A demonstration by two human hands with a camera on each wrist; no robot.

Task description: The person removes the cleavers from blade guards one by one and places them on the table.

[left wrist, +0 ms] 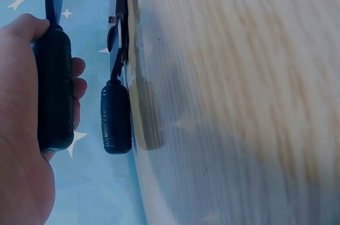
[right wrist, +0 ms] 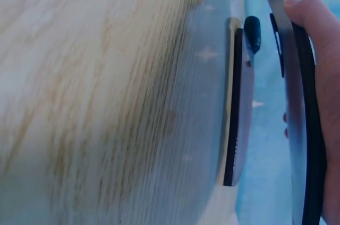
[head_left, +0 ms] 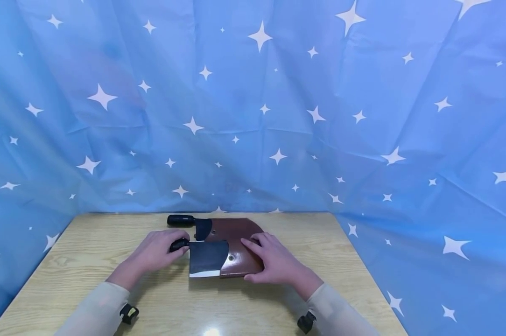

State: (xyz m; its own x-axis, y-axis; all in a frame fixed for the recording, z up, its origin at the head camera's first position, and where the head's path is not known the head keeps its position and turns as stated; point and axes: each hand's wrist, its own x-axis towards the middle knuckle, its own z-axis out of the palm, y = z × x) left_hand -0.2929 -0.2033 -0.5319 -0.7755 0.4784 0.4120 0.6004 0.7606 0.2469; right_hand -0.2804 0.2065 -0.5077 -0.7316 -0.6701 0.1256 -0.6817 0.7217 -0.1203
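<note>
My left hand (head_left: 155, 251) grips the black handle (left wrist: 54, 87) of a broad cleaver (head_left: 208, 257). Its dark blade with a bright lower edge shows beside the handle, while the rest is hidden in a glossy brown sheath (head_left: 245, 261) with a metal snap. At the sheath's right end my right hand (head_left: 277, 262) holds it, thumb along the lower edge and fingers over the top. In both wrist views this cleaver is raised off the table. Behind it lies a second cleaver with a ribbed black handle (left wrist: 116, 119), its blade mostly covered by another brown sheath (head_left: 232, 226).
A light wood-grain table (head_left: 85, 252) lies under both hands. Blue cloth with white stars (head_left: 236, 102) hangs behind the table and along its sides. The second sheathed cleaver lies near the table's far edge.
</note>
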